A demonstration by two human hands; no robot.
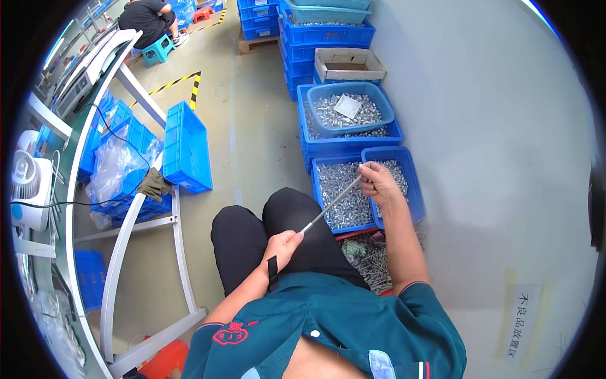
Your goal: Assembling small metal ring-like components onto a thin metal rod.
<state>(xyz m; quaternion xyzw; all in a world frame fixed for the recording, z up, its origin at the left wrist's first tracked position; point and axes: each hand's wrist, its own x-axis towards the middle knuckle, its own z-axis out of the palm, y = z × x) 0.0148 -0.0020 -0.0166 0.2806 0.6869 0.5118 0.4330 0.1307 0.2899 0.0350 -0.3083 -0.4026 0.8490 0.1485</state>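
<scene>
Metal rod (332,203) near frame centre, slanting from lower left to upper right: slender, straight, dull silver-grey, paler and brighter toward lower end; finer surface detail too small to tell. Left hand (282,248), just below centre: fingers curled round lower end, thumb pressed along it. Right hand (380,182), right of centre: thumb and fingertips pinching upper end, blue bin (414,189) behind.
</scene>
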